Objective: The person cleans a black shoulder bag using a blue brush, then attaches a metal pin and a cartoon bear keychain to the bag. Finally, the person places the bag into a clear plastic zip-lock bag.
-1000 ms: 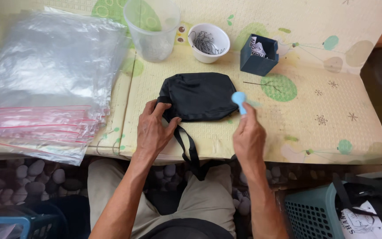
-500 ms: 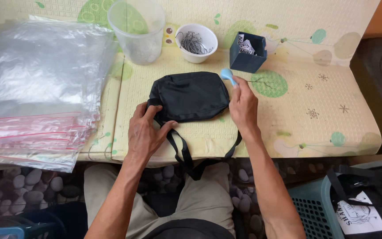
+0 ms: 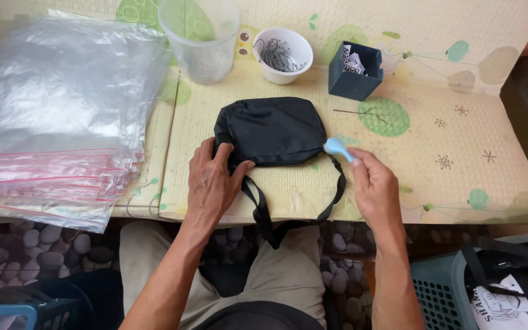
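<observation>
Far left, a stack of clear plastic bags [image 3: 56, 116] spread over the mat [image 3: 459, 177]; beyond, a clear plastic cup [image 3: 200, 38], a white bowl [image 3: 283, 55] of metal clips and a small dark blue box [image 3: 355, 70]. Left hand [image 3: 214, 180] flat on the near left corner of the black pouch [image 3: 271, 130], fingers spread and pressing, not closed around it. Pouch lying mid-mat, strap [image 3: 264, 211] looping over the near edge. Right hand [image 3: 373, 186] pinched shut on a small light blue tool [image 3: 337, 146], tip touching the pouch's right end
</observation>
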